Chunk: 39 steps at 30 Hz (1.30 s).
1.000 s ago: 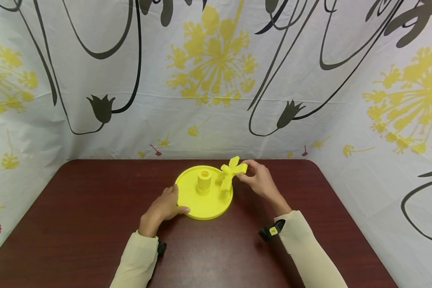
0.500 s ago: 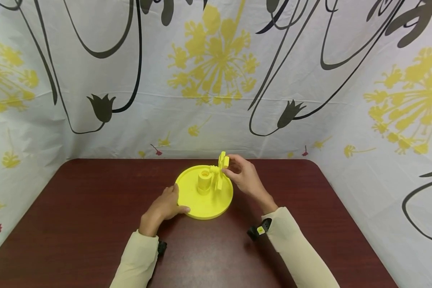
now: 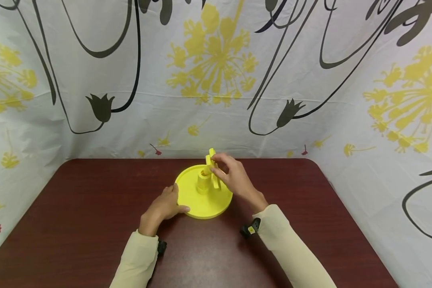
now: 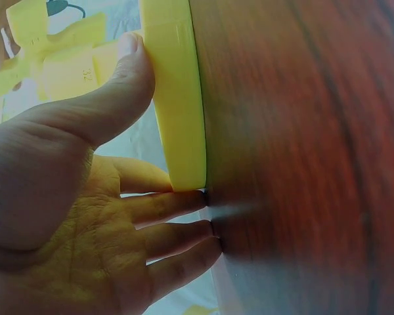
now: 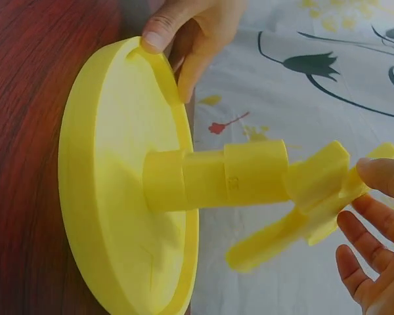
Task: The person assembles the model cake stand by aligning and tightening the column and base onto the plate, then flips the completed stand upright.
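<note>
A yellow round base (image 3: 205, 209) with a raised rim lies flat on the table, and a hollow post (image 3: 203, 186) stands at its middle. My left hand (image 3: 164, 205) grips the base at its left edge, thumb (image 4: 128, 72) over the rim and fingers along the outside. Between thumb and fingertips my right hand (image 3: 235, 176) pinches a yellow piece with several flat blades (image 5: 322, 174), tilted on its side. Its hub end is right at the top of the post in the right wrist view. The fingers partly hide it in the head view.
The dark red-brown table (image 3: 104, 204) has rounded far corners. Close behind it hangs a white cloth (image 3: 147, 72) printed with yellow and grey flowers, also along both sides. Black bands with cameras sit on both wrists.
My right hand has moved left with the bladed piece, from above the base's right side to the top of the post, turning it on the way. My left hand has stayed put.
</note>
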Available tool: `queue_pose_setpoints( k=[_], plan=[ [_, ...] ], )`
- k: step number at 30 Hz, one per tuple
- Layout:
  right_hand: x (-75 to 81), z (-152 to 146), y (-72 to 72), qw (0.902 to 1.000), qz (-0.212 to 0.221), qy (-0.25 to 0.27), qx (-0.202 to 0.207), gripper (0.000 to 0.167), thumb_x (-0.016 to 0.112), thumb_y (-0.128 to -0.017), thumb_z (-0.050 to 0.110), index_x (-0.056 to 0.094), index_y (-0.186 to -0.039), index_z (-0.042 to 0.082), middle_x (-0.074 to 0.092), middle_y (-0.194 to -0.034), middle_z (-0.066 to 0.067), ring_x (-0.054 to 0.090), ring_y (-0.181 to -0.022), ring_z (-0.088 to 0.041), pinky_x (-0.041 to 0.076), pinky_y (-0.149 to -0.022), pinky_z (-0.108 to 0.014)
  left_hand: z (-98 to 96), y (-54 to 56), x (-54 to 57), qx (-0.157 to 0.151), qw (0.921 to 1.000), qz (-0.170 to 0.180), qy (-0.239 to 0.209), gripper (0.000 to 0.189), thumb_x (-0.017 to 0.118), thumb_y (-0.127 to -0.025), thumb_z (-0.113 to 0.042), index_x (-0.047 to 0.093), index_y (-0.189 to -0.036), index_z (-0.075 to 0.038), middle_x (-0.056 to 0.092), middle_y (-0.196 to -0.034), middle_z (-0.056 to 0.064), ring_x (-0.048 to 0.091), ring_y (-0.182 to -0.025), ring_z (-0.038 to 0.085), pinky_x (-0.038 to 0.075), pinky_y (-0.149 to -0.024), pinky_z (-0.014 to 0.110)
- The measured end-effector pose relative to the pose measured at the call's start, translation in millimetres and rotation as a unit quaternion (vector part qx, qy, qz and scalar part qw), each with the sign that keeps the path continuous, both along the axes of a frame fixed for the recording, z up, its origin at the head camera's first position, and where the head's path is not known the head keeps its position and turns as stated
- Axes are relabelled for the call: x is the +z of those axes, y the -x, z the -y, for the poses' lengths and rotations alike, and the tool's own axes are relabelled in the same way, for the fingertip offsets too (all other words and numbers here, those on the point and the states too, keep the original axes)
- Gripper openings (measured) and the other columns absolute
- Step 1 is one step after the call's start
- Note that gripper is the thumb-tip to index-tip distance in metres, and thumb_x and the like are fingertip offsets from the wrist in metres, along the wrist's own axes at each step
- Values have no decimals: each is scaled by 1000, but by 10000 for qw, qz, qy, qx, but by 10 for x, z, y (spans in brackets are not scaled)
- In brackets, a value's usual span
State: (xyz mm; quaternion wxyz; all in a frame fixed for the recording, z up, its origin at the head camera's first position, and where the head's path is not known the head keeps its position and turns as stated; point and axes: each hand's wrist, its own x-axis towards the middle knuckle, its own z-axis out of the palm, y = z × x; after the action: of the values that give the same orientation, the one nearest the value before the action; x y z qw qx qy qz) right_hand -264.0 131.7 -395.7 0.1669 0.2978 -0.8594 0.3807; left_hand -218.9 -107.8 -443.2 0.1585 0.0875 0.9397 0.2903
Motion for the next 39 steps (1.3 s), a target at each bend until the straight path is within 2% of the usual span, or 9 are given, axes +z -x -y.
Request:
queue_pose_setpoints(
  k=[5, 9, 15, 21, 25, 30, 34, 36, 39],
  plan=[
    [-32, 66, 10, 9986, -142, -424, 281, 31, 69, -93, 9, 68, -124, 9, 68, -124, -7, 59, -116, -27, 49, -98, -46, 8, 12, -25, 19, 10000, 33, -4, 96, 72, -93, -32, 12, -155, 10, 21, -159, 31, 24, -146, 45, 32, -113, 56],
    [-66, 104, 2, 9962, 101, -714, 489, 32, 62, -99, 15, 66, -130, 12, 63, -136, -4, 50, -133, -30, 36, -109, -54, 10, 18, -37, 15, 10000, -23, 2, 96, 72, -92, -32, 13, -154, 11, 24, -157, 32, 28, -144, 45, 34, -111, 56],
    [-81, 170, -36, 9891, 245, -1344, 555, 35, 49, -106, 28, 63, -136, 19, 52, -148, -1, 35, -145, -32, 21, -110, -62, 8, 22, -40, -3, 10000, -78, 17, 97, 73, -91, -32, 13, -154, 11, 25, -157, 32, 25, -145, 45, 33, -112, 57],
    [-89, 209, -57, 9804, 164, -1898, 509, 38, 43, -107, 35, 60, -139, 23, 47, -152, 0, 30, -148, -29, 17, -111, -62, 0, 22, -21, 6, 10000, -58, 68, 97, 72, -92, -33, 12, -154, 12, 24, -157, 32, 25, -146, 46, 32, -112, 57],
    [-85, 208, -53, 9839, 54, -1713, 502, 37, 45, -107, 35, 63, -136, 23, 48, -151, -1, 30, -148, -29, 19, -111, -61, 5, 17, -13, 14, 10000, -24, 53, 97, 71, -92, -33, 11, -154, 11, 22, -158, 32, 24, -146, 46, 32, -112, 58],
    [-97, 140, -28, 9962, 87, -865, 78, 37, 52, -104, 28, 62, -136, 13, 48, -151, -8, 30, -147, -30, 22, -108, -64, 8, 21, -24, 9, 10000, 38, 6, 96, 71, -93, -33, 10, -155, 10, 20, -159, 31, 20, -148, 45, 29, -114, 57],
    [-123, 61, -6, 9955, 645, -563, -415, 43, 53, -104, 30, 54, -142, 11, 42, -155, -11, 30, -147, -32, 24, -110, -64, 7, 19, -18, 35, 10000, 56, -1, 96, 71, -93, -32, 10, -155, 9, 19, -159, 31, 20, -148, 45, 30, -113, 57],
    [-137, 33, 6, 9930, 975, -466, -477, 45, 53, -104, 31, 51, -144, 10, 40, -155, -13, 33, -145, -32, 29, -112, -61, 11, 17, -14, 29, 10000, 42, -10, 96, 71, -93, -32, 11, -155, 9, 20, -159, 31, 20, -148, 45, 31, -113, 57],
    [-156, 6, 22, 9899, 1328, -200, -444, 46, 53, -104, 29, 51, -144, 7, 46, -150, -13, 44, -137, -31, 42, -106, -55, 18, 17, -13, -12, 10000, 14, -26, 96, 71, -93, -32, 12, -155, 10, 20, -159, 31, 20, -147, 45, 31, -113, 57]
  ],
)
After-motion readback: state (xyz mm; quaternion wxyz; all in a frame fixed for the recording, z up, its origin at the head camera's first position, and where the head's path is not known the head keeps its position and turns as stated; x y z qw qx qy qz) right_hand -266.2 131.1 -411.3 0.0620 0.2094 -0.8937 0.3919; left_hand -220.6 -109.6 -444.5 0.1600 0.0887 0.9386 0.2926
